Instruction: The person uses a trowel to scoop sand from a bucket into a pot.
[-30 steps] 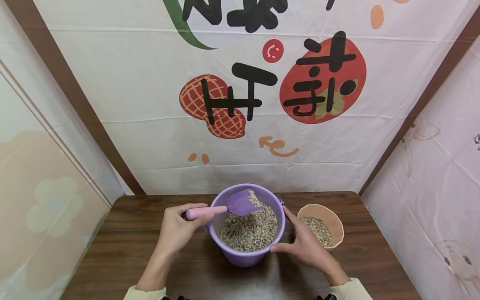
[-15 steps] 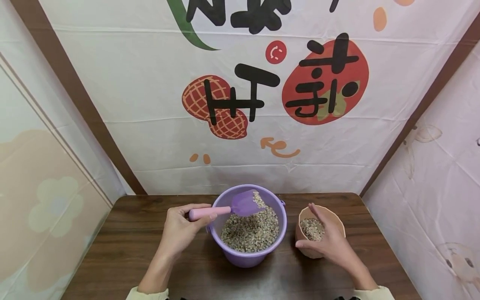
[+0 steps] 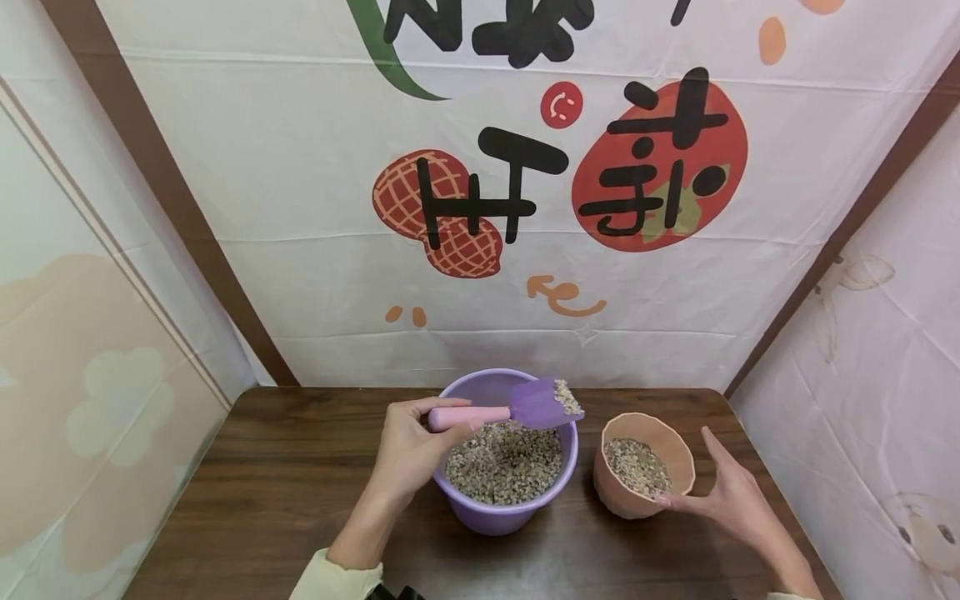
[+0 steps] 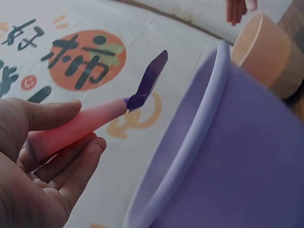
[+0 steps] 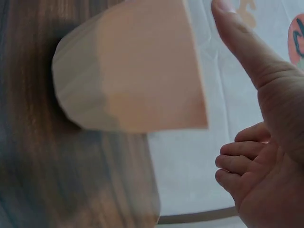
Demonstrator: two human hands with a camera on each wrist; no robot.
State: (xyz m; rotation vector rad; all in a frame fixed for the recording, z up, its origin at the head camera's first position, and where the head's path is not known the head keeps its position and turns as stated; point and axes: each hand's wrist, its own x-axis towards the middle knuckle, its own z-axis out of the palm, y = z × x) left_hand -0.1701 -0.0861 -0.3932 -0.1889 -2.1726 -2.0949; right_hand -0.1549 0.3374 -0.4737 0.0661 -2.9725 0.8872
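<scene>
My left hand (image 3: 405,454) grips the pink handle of a small shovel (image 3: 536,406) with a purple blade. Pale gravel-like bits lie at the blade's tip, which reaches over the right rim of a purple bucket (image 3: 491,523). Inside the bucket is a bed of mixed grey-brown gravel (image 3: 502,467). In the left wrist view, thumb and fingers wrap the shovel handle (image 4: 80,130). To the right stands a peach flowerpot (image 3: 618,497), part-filled with similar gravel (image 3: 637,468). My right hand (image 3: 738,500) is spread at the pot's right side; in the right wrist view it appears apart from the pot (image 5: 152,71).
Both containers stand on a dark wood table (image 3: 300,467), toward its back edge. A white printed cloth (image 3: 315,275) hangs behind it. Pale patterned cloths enclose the left and right sides.
My right hand has let go of the bucket, moved right across the pot and now is at its far side. The shovel has shifted right, carrying gravel toward the pot.
</scene>
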